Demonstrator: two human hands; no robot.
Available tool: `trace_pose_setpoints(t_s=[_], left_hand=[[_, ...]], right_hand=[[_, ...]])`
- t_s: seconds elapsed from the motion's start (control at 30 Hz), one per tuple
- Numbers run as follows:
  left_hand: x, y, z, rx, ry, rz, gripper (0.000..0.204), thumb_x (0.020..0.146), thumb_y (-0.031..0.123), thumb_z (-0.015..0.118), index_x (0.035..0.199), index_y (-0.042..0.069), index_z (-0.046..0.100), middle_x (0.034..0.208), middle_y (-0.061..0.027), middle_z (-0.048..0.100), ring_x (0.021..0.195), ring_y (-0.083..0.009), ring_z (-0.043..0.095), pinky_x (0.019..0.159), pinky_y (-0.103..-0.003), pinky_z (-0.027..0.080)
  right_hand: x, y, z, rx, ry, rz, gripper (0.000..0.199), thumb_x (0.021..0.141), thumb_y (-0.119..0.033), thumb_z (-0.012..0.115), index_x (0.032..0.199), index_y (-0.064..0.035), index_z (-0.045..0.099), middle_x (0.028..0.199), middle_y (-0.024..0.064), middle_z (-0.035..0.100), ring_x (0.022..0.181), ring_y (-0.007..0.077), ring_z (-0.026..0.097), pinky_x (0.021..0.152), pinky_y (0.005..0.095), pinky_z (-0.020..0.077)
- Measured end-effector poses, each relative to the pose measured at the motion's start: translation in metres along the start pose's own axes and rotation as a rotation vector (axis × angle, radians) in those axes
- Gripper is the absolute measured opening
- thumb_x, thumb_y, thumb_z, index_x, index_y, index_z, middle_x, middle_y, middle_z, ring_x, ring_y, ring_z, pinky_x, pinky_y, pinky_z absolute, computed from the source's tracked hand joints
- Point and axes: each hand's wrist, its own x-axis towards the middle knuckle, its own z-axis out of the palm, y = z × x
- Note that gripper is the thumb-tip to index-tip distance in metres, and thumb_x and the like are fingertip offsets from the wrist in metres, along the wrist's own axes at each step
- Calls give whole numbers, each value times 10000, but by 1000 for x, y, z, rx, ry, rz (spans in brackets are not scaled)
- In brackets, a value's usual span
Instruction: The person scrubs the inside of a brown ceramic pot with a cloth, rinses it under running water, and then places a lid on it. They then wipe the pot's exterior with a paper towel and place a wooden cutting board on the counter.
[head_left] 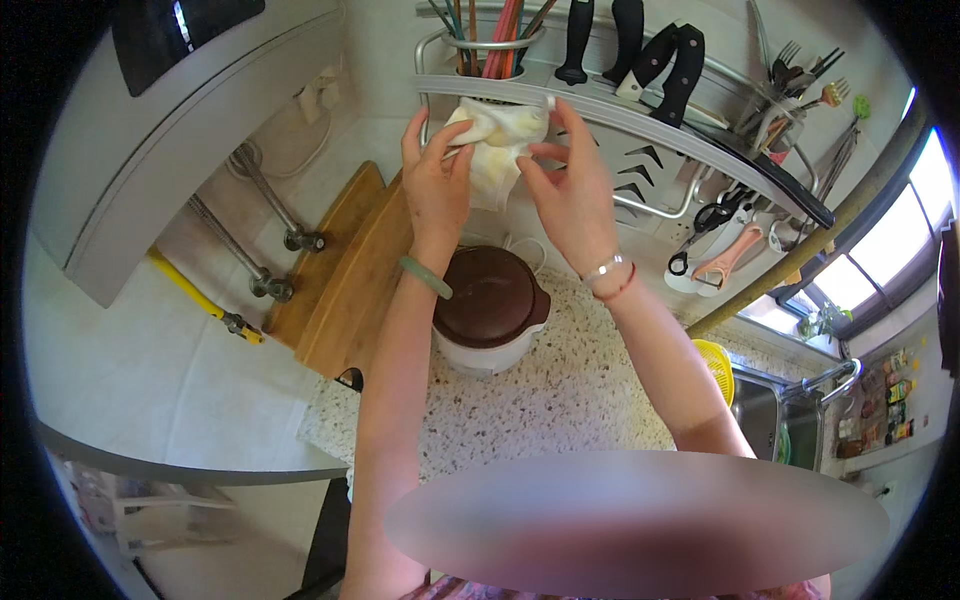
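A white cloth (493, 170) with pale yellow patches hangs folded at the wall rack (470, 88), just below its shelf. My left hand (437, 185) pinches its left side between fingers and thumb. On the other side, my right hand (572, 195) grips the cloth's right edge, its fingers bent. Whether the cloth also lies over a rail is hidden behind it. Below my hands, a white pot with a brown lid (487, 297) stands on the speckled counter (550, 410).
Wooden cutting boards (350, 270) lean at the left, near pipe valves (272, 285). Black-handled knives (625, 50) and chopsticks (490, 40) stand in the rack. Scissors (708, 222) and a peeler (735, 252) hang at the right. Beyond are a yellow basket (715, 365) and a sink (760, 400).
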Motion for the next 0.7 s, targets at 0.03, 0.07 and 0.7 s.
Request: trace_pose_setpoints(t_s=[0.03, 0.07, 0.7], left_hand=[[-1, 4, 2, -35, -5, -8, 379, 861, -26, 586, 1219, 97, 561, 1423, -186, 311, 953, -232, 642, 817, -296, 533], [0, 5, 3, -27, -7, 10, 379, 858, -33, 583, 1213, 97, 562, 1423, -187, 310, 952, -243, 643, 809, -303, 534], [-4, -7, -5, 545, -135, 203, 200, 937, 140, 501, 1116, 130, 589, 1124, -62, 606, 1093, -230, 548, 1002, -436, 318]], right_hand=[[-8, -2, -2, -6, 4, -63, 563, 804, -29, 617, 1317, -3, 388, 1189, 226, 527, 958, 339, 595, 775, 387, 507], [-12, -1, -3, -11, 8, -125, 535, 816, -32, 603, 1307, 5, 397, 1232, 236, 502, 996, 351, 579, 797, 390, 505], [25, 42, 37, -678, -337, -61, 338, 886, -372, 553, 896, -39, 617, 861, 175, 654, 778, 349, 644, 670, 439, 514]])
